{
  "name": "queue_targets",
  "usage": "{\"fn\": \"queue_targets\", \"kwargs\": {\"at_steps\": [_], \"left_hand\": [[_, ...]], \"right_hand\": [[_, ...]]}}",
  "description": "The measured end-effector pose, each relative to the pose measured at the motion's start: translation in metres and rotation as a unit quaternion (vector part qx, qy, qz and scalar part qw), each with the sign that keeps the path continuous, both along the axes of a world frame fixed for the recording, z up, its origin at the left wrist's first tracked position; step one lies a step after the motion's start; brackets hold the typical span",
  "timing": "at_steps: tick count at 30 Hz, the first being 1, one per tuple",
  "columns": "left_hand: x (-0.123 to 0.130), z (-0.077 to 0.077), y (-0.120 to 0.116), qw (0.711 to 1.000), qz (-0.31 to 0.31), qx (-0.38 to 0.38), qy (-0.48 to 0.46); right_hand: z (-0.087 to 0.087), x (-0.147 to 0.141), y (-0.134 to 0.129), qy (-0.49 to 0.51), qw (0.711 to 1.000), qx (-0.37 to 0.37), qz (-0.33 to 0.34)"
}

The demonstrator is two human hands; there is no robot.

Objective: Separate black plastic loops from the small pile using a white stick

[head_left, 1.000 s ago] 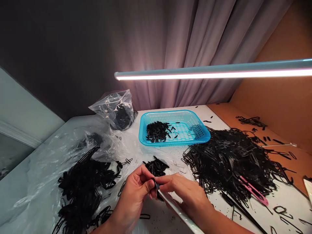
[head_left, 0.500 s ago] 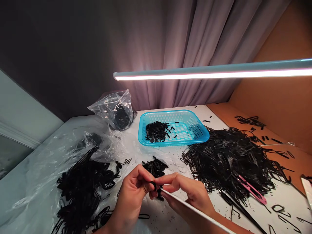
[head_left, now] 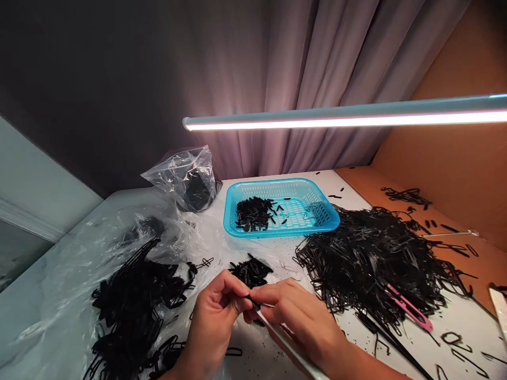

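From where I'm watching, one strong source does the work: the LED tube light (head_left: 340,120) across the upper right of the frame, blown out to a white streak. It makes the lavender curtain (head_left: 301,79) glow, while the upper left sinks into dim grey. Glare glints off the clear plastic bag (head_left: 186,179) and the white table (head_left: 467,322) looks bright. The left hand (head_left: 214,322), right hand (head_left: 301,322) and small black piece (head_left: 253,302) look slightly soft, and the wide lens bends the frame's edges.
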State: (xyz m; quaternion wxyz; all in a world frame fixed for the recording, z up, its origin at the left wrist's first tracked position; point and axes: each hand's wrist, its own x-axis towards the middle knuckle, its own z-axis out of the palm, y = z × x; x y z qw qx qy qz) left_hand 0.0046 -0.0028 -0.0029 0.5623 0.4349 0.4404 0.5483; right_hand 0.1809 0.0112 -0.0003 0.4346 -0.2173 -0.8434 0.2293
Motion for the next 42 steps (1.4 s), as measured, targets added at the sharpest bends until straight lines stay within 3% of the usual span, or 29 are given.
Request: {"fn": "queue_targets", "kwargs": {"at_steps": [5, 10, 15, 23, 42], "left_hand": [[0.0028, 0.0034, -0.0019, 1.0, -0.011, -0.029, 0.0], [0.0041, 0.0065, -0.0013, 0.998, -0.03, -0.04, -0.036], [0.0023, 0.0069, 0.0019, 0.997, -0.025, -0.006, -0.073], [0.0004, 0.0057, 0.0039, 0.998, -0.019, 0.002, -0.06], [0.0006, 0.0036, 0.0019, 0.999, -0.011, 0.008, -0.034]], "right_hand": [[0.0065, -0.0017, -0.0058, -0.054, 0.992, 0.113, -0.036], [0.0018, 0.0044, -0.0025, -0.002, 0.993, 0.052, -0.106], [0.0017, 0.0073, -0.0007, 0.07, 0.993, -0.081, -0.042], [-0.0009, 0.0033, -0.0004, 0.067, 0.998, -0.019, 0.005], [0.0003, 0.003, 0.0005, 0.042, 0.999, 0.006, -0.009]]}}
